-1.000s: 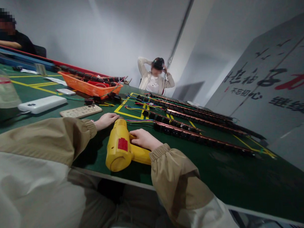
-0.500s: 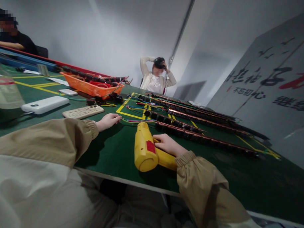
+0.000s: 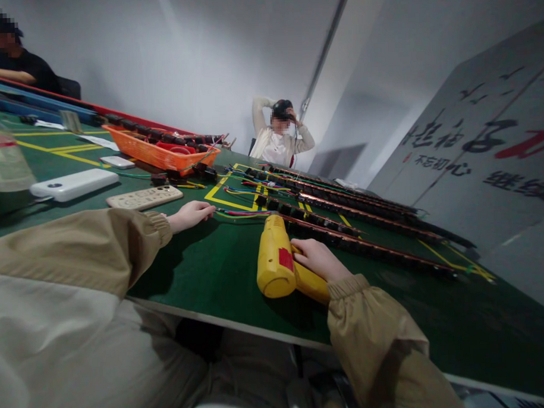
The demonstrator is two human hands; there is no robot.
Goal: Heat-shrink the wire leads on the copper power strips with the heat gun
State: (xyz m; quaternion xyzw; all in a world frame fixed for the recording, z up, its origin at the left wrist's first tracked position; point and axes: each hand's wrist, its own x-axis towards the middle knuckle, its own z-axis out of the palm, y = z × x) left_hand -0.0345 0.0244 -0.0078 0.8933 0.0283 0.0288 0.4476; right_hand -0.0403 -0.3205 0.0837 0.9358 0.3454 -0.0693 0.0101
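Observation:
My right hand (image 3: 321,259) is wrapped round the handle of a yellow heat gun (image 3: 275,260) with a red label. Its nozzle points away from me, close to the coloured wires (image 3: 243,214) at the near end of a long dark strip with copper-coloured edges (image 3: 367,243). At the other end of those wires, my left hand (image 3: 192,216) pinches their tips with closed fingers. The wires run taut, roughly level, between that hand and the strip. The nozzle's tip overlaps the wires in view, so I cannot tell whether they touch.
Several similar strips (image 3: 356,204) lie behind on the green table (image 3: 203,272). To the left are an orange basket (image 3: 140,154), a beige phone case (image 3: 144,198), a white power bank (image 3: 75,184) and a bottle (image 3: 5,163). One person (image 3: 278,138) sits across the table, another (image 3: 17,64) far left.
The heat gun in my right hand has moved right along the wires, towards the strip. My left hand keeps its pinch on the wire ends. The view has shifted slightly.

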